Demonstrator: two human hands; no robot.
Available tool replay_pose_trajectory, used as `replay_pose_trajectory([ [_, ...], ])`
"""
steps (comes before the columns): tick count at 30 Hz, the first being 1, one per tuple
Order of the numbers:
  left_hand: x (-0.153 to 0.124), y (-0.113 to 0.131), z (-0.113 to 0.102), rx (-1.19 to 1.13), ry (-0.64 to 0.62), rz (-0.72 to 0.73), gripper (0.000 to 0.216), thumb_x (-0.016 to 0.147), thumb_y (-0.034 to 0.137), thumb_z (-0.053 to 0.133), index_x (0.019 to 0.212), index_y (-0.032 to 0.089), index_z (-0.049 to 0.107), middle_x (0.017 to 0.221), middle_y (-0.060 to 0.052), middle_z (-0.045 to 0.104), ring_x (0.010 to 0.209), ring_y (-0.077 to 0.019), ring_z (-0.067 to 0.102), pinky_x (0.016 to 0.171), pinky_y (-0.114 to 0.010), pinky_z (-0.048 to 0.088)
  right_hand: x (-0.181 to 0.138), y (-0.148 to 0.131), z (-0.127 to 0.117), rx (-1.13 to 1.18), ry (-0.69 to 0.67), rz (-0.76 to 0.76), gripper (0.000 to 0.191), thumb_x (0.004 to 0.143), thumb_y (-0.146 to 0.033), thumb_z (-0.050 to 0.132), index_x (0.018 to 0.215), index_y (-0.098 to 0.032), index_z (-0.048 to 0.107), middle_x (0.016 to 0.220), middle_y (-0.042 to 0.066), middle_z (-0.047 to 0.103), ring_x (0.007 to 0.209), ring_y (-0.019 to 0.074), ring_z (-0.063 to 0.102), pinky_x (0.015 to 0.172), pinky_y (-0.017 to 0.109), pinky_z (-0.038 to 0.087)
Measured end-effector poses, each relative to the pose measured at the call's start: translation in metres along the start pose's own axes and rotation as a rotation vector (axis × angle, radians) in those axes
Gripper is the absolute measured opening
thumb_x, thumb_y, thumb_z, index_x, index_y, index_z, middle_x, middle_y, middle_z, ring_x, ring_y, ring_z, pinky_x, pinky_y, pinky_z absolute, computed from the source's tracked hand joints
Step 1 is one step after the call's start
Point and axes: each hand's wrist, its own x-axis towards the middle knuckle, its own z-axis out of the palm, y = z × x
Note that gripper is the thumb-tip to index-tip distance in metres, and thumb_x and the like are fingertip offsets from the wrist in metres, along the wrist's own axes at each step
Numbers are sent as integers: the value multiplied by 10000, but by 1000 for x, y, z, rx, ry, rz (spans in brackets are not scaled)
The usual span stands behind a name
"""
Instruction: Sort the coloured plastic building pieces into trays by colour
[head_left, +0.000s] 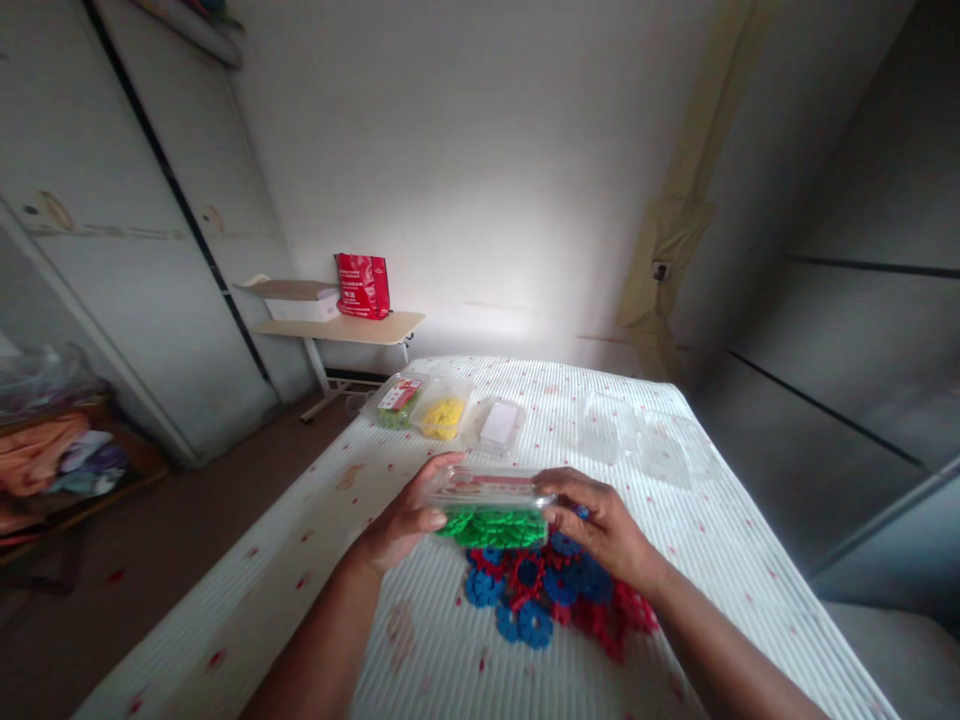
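Grips a clear box (484, 487) of green pieces (491, 528) between left hand (401, 515) and right hand (600, 515), fingers closed on both ends. Holds it lid up at the middle of the white cloth (735, 600), partly hiding piled blue pieces (535, 623) and red pieces (619, 620) on the near side. Has, farther off, two filled boxes (400, 393) at left and clear trays (604, 430) at right; beyond, at far left, a red bag (364, 287) on a small table (382, 328).
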Motion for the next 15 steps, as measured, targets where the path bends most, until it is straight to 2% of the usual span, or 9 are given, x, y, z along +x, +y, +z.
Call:
replay_pose_trajectory([
  [2, 9, -8, 9, -67, 35, 29, 737, 651, 402, 649, 1318, 243, 380, 1225, -100, 572, 1145, -318, 521, 924, -481, 429, -3, -2, -1, 1, 31, 16, 186, 868, -345, 537, 950, -214, 641, 949, 79, 648, 922, 185, 614, 806, 307, 497],
  [6, 23, -25, 25, -216, 77, -25, 842, 647, 376, 684, 1374, 267, 275, 1285, -103, 528, 1178, -296, 497, 955, -468, 398, -13, -5, -3, -93, 68, 8, 167, 858, -335, 557, 950, -217, 633, 924, 76, 651, 878, 179, 617, 762, 293, 503],
  [10, 26, -36, 36, -363, 43, -72, 889, 634, 323, 734, 1384, 258, 263, 1244, -107, 558, 1178, -296, 495, 992, -472, 347, -24, -12, -8, -135, 48, -22, 169, 857, -294, 565, 985, -206, 632, 953, 79, 657, 883, 173, 615, 766, 284, 499],
  [15, 23, -45, 43, -406, 17, -20, 878, 637, 318, 745, 1382, 266, 285, 1182, -75, 597, 1142, -295, 519, 1000, -464, 335, -32, -17, -9, -23, 15, 13, 201, 897, -286, 490, 880, -201, 671, 898, 70, 675, 849, 169, 617, 761, 287, 492],
])
